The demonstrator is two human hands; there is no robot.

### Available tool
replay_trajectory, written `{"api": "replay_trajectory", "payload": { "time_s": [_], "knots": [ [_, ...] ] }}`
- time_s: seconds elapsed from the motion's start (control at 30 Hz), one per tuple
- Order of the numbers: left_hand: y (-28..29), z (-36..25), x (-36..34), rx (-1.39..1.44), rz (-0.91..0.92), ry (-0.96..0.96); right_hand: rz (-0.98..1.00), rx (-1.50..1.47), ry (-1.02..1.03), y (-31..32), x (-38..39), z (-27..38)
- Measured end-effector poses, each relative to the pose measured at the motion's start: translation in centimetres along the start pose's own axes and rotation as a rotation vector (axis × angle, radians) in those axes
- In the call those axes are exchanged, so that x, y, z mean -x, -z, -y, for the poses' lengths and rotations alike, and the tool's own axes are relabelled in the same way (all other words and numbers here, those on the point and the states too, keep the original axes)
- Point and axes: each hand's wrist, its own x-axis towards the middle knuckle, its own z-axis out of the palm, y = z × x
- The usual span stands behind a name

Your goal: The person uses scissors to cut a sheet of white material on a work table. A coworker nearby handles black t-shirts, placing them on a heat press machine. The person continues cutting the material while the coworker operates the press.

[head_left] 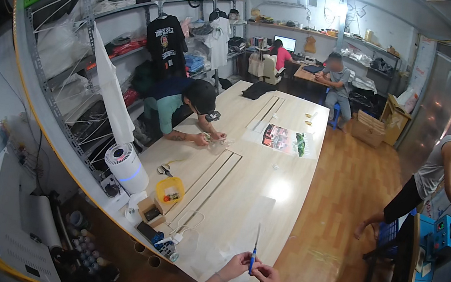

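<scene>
At the near edge of a long pale wooden table (268, 164), my left hand (235, 265) and my right hand (268, 278) meet around a thin tool with a blue handle (253, 258). Its slim metal tip points upward and away from me. Both hands pinch the handle. A clear plastic sheet (234, 240) lies on the table just under and ahead of my hands.
A yellow tub (169, 189), scissors (164, 170), small boxes and a white cable lie at the table's left. A white cylindrical appliance (126, 166) stands by the shelving. A person in a cap leans over the table's left side; others work further back and at the right.
</scene>
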Motion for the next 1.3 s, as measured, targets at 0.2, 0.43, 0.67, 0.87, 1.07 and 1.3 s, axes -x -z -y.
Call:
{"api": "replay_trajectory", "payload": {
  "time_s": [0.2, 0.43, 0.67, 0.87, 1.07, 1.3],
  "knots": [
    [0.9, -4.0, -0.2, -0.158, -0.184, -0.086, -0.194, 0.043, -0.031, 2.1, -2.4, 6.2],
    [-3.0, -3.9, 0.0, -0.412, 0.160, -0.078, -0.245, -0.110, 0.084, 2.7, -3.2, 12.0],
    [-4.3, -6.4, 1.4, -0.413, 0.543, 0.146, -0.195, -0.173, 0.044, 3.3, -2.4, 12.8],
    [-4.2, -6.8, 1.4, -0.503, 0.509, 0.064, -0.355, -0.401, -0.019, 1.8, -1.9, 13.6],
    [-4.5, -7.4, 1.3, -0.553, 0.462, 0.114, -0.321, -0.376, -0.027, 2.6, -1.8, 11.9],
    [-4.3, -7.4, 1.3, -0.638, 0.400, 0.109, -0.293, -0.399, -0.074, 1.2, -1.5, 14.1]
  ]
}}
